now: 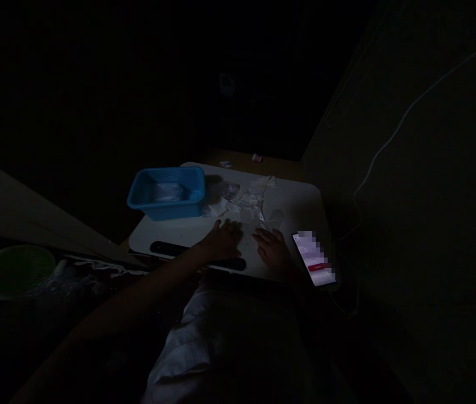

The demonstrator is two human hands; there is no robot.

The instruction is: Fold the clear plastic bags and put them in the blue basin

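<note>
Both hands lie on the white worktop [297, 205]: left hand [225, 240] flat, fingers spread, holding nothing; right hand [274, 249] by clear plastic bags [246, 199], grip unclear in the dark; blue tub [166, 192] behind

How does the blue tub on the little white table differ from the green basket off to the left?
The blue tub is rectangular with solid walls; the green basket looks round. The tub stands lit on the white table, beyond the left hand and right hand; the basket sits lower, in deep shadow, off the table. The tub holds something pale; the basket's inside is too dark to read. Both are open-topped containers.
</note>
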